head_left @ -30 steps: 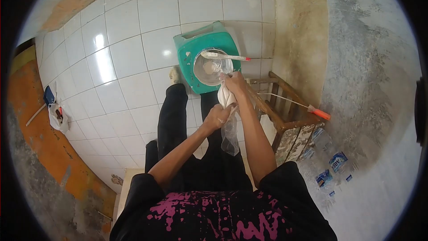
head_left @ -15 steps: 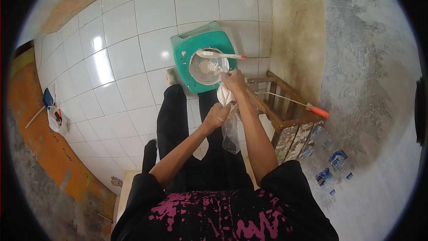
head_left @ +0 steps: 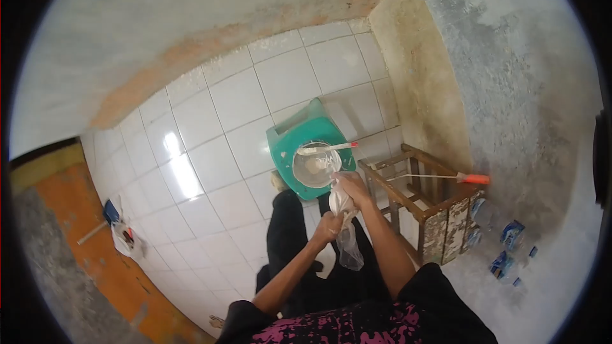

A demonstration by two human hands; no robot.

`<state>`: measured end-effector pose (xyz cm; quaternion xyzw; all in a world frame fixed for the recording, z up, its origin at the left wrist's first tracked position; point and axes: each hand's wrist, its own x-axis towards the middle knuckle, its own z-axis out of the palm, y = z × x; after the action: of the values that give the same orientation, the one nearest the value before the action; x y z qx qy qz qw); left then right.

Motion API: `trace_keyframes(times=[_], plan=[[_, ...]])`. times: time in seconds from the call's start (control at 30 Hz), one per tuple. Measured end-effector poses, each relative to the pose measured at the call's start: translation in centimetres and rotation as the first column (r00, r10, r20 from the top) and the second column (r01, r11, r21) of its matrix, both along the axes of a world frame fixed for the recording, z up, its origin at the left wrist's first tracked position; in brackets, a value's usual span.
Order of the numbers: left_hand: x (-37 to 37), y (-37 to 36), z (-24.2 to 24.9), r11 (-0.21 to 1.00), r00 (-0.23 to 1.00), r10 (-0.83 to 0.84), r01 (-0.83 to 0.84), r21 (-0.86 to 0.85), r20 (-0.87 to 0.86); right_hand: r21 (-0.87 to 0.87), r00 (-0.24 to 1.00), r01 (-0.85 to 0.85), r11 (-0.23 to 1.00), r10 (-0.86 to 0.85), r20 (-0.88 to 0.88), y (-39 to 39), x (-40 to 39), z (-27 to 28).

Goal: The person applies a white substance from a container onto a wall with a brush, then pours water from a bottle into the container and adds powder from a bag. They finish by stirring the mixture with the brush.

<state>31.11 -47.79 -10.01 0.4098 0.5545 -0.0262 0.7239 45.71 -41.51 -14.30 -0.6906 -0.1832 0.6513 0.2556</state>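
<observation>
My left hand (head_left: 327, 227) is closed around the lower part of a clear plastic bag (head_left: 342, 201) with white material inside. My right hand (head_left: 350, 186) grips the bag's upper end, close to the rim of a bucket. Below my hands the bag's loose clear end hangs down. The round bucket (head_left: 305, 177) stands on a green plastic stool (head_left: 288, 148) and has whitish material inside. Across the bucket's top lies a scraper (head_left: 325, 149) smeared white, with a red tip.
Right of the stool stands a worn wooden frame (head_left: 423, 213) with an orange-handled tool (head_left: 473, 179) across it. Plastic bottles with blue labels (head_left: 512, 234) lie beyond. At far left, a white bag (head_left: 127, 242) sits near a blue-headed tool (head_left: 111, 211).
The view has tilted up and shifted, so the stool, bucket and hands appear lower and further right. Both hands still hold the bag.
</observation>
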Motion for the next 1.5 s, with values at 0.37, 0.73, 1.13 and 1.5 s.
trace_keyframes(times=[0.37, 0.73, 1.13, 1.5], plan=[[-4.7, 0.7, 1.3, 0.699, 0.784, -0.584, 0.618, 0.359, -0.211, -0.190, 0.841, 0.300, 0.935, -0.353, -0.411, -2.9, -2.5, 0.0], [-6.0, 6.2, 5.8, 0.912, 0.899, -0.398, 0.409, 0.027, -0.183, -0.357, 0.643, 0.373, 0.857, -0.516, -0.566, -5.0, -4.8, -1.6], [-4.9, 10.1, 9.8, 0.857, 0.847, -0.515, 0.504, -0.109, -0.130, -0.418, 0.562, 0.424, 0.803, -0.595, -0.574, -5.3, -5.5, 0.0], [-5.6, 9.2, 7.9, 0.873, 0.880, -0.474, 0.475, -0.114, 0.036, -0.417, 0.384, 0.377, 0.827, -0.549, -0.742, -5.3, -6.9, 0.1]])
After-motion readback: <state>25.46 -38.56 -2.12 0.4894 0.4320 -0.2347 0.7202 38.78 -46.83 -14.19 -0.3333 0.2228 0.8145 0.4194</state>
